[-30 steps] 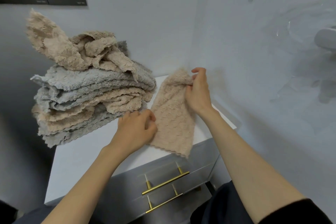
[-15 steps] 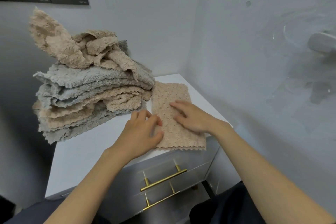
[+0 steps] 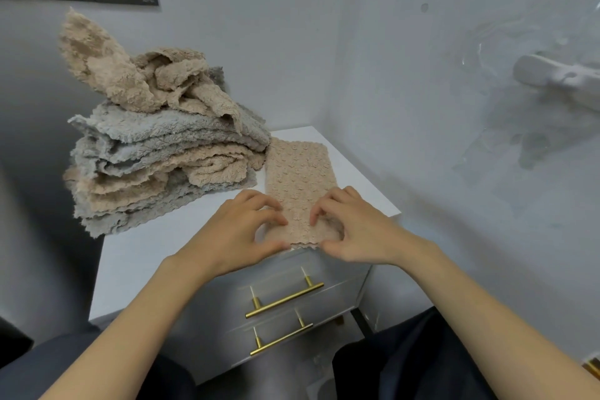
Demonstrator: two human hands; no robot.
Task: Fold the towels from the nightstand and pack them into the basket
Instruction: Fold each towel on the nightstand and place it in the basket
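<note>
While hands (image 3: 237, 234) (image 3: 357, 230) pinch, towel (image 3: 298, 172) lies (folded).

The beige towel (image 3: 300, 172) and the piled towels (image 3: 162, 159) are nubbly, fluffy cloth, the nightstand (image 3: 130, 256) top is smooth matt white, its drawer fronts (image 3: 292, 318) glossy grey, and its handles (image 3: 285, 299) shiny brass-coloured metal.

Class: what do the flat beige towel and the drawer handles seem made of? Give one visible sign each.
The beige towel is probably plush microfibre: matte, with a bumpy pile. The drawer handles are likely metal, brass-toned, given their golden sheen.
</note>
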